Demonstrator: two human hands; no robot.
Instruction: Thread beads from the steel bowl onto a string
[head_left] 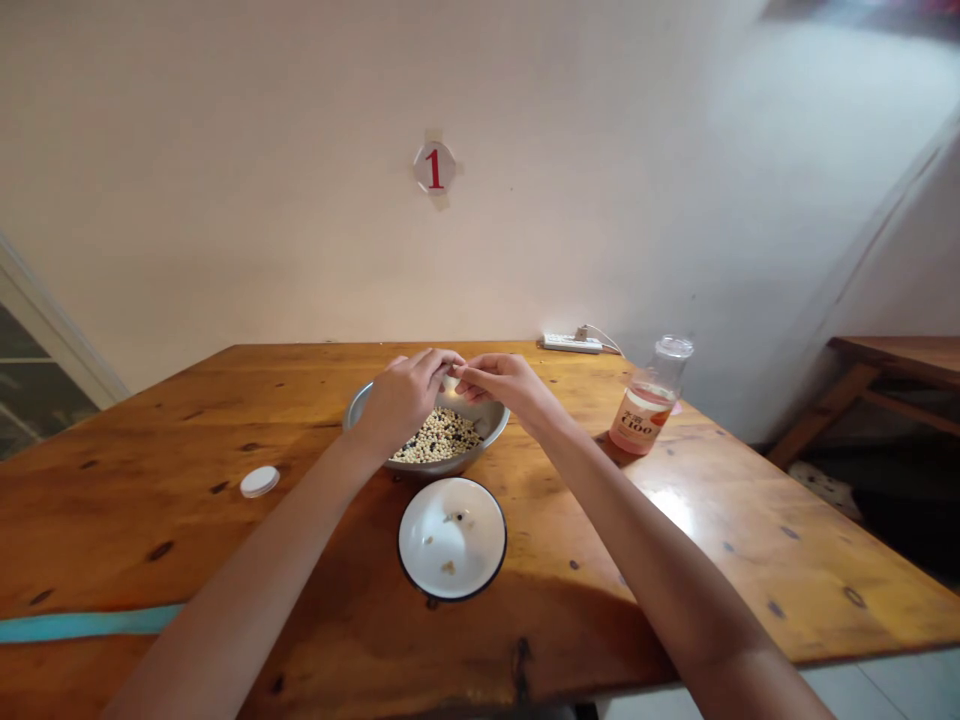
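Note:
My left hand (409, 400) and my right hand (506, 385) meet at the fingertips above the far side of a metal bowl (491, 425). Both have their fingers pinched together. Something small and pale seems to show between them, too small to name. Mixed beans (442, 437), mostly cream with some dark ones, lie in the metal bowl; my left hand hides part of its rim. Closer to me stands a white bowl with a dark rim (480, 560), holding a few small bits, one of them dark.
An uncapped bottle with pink liquid (643, 415) stands to the right, beyond my right forearm. A white lid (259, 481) lies on the wooden table (135, 520) at left, with a turquoise strip (90, 622) nearer me. A power strip (571, 343) sits by the wall.

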